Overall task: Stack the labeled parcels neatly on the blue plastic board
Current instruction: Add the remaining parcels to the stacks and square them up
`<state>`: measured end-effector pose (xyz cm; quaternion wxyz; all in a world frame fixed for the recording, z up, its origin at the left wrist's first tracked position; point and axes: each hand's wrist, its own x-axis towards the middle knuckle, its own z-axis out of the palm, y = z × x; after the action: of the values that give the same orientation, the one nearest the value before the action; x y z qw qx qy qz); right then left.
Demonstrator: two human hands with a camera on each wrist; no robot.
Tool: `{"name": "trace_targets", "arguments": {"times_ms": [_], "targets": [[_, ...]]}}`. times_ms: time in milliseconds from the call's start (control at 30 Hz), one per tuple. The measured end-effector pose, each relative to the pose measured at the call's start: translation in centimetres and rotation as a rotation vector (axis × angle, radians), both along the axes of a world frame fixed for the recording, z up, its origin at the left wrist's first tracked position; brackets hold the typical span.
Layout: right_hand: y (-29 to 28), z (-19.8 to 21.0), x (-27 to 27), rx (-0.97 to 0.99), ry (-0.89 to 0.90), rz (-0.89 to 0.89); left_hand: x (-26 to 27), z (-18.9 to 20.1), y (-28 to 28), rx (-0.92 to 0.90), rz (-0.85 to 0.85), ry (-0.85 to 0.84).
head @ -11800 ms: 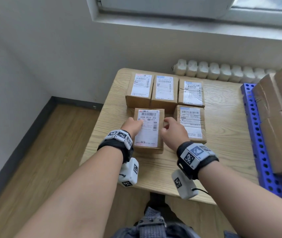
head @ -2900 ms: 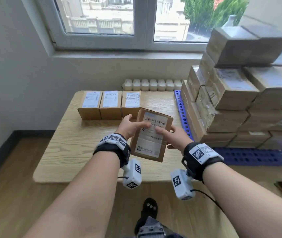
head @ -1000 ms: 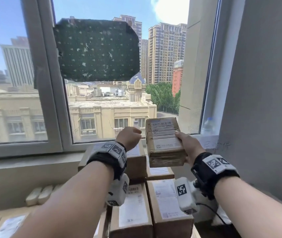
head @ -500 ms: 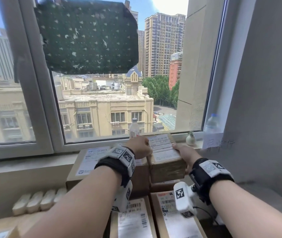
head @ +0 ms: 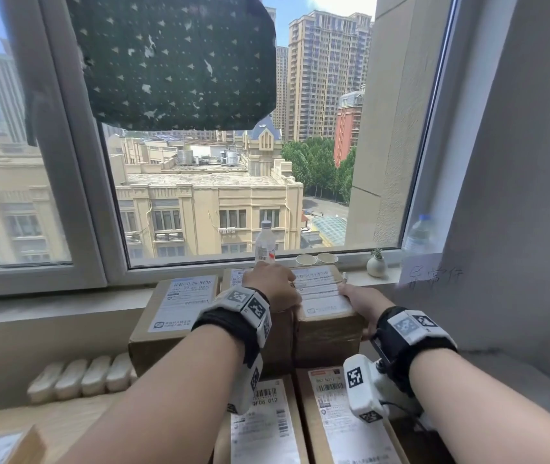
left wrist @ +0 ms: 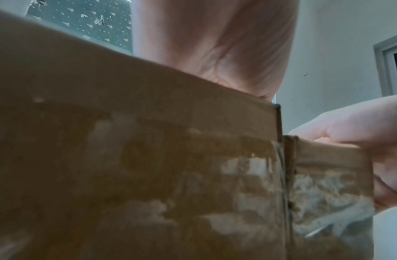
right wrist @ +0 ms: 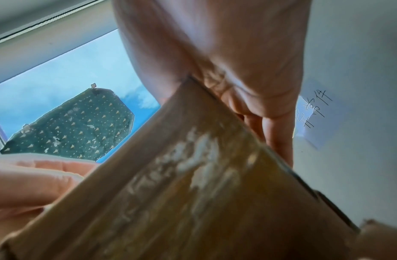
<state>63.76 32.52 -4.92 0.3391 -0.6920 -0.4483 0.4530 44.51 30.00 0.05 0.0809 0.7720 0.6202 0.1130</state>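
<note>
A brown labeled parcel (head: 324, 306) sits on top of the stack, right of two other top-row parcels (head: 183, 303). My left hand (head: 273, 289) lies curled on its top left edge, over the seam with the neighbouring box. My right hand (head: 362, 304) grips its right side, thumb on the label. The left wrist view shows the parcel (left wrist: 326, 176) beside the neighbour's face, with my right hand (left wrist: 360, 126) wrapped round it. The right wrist view shows the parcel (right wrist: 193, 193) under my right hand (right wrist: 237, 61). The blue board is out of view.
Lower labeled parcels (head: 267, 420) lie just below the top row. On the window sill behind stand a bottle (head: 264, 244), two paper cups (head: 317, 259) and a small vase (head: 376, 264). A grey wall (head: 518, 195) stands close on the right. A radiator (head: 83, 376) is at lower left.
The parcel has come down from the air onto the top row of the stack, beside the other boxes. Both hands stayed on it and lowered with it.
</note>
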Motion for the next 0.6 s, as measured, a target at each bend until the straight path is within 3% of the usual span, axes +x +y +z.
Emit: {"name": "trace_targets", "arguments": {"times_ms": [200,433,600], "targets": [[-0.5,-0.3,-0.2,-0.007,-0.039,-0.032,0.4,-0.5,-0.3,0.026,0.004,0.06],[-3.9,2.4,-2.3,0.121,-0.467,0.042,0.9,0.1,-1.5,0.007,0.005,-0.002],[-6.4,4.1,-3.1,0.253,-0.604,0.079,1.0,0.8,-3.4,0.006,-0.006,-0.106]]}}
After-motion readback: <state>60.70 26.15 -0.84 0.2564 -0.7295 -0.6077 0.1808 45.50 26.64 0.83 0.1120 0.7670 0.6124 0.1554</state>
